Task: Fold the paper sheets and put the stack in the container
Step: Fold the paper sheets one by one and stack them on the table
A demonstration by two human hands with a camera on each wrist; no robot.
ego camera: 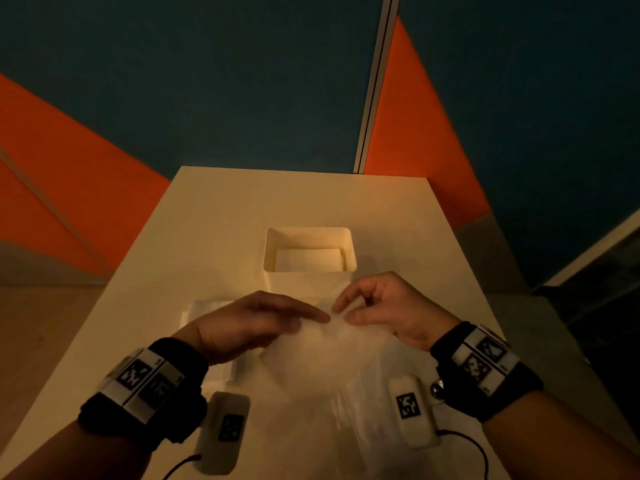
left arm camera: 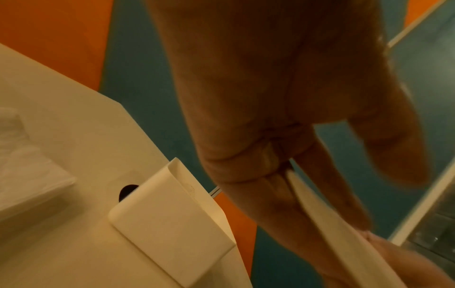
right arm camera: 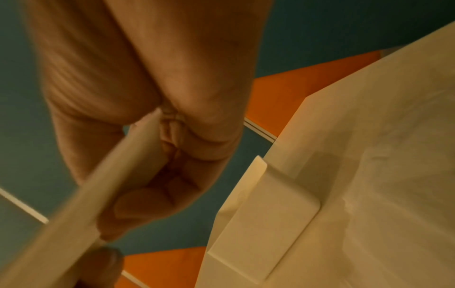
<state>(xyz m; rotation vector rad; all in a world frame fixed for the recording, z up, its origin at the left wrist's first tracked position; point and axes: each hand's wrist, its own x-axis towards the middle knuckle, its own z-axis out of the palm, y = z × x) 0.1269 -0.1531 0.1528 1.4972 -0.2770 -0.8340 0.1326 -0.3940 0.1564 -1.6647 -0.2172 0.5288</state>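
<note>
Both hands over near edge of counter (ego camera: 214, 209), meeting at 1 raised, motion-blurred paper sheet (ego camera: 322, 355). Left hand (ego camera: 249, 323): fingers nearly straight, sheet edge caught between them per left wrist view. Right hand (ego camera: 391, 310): fingers curled, thumb and forefinger pinching same sheet. Stack of sheets (ego camera: 204, 310) flat on counter, partly under left hand. Container (ego camera: 308, 268) just beyond hands, folded paper (ego camera: 308, 259) lying inside.
</note>
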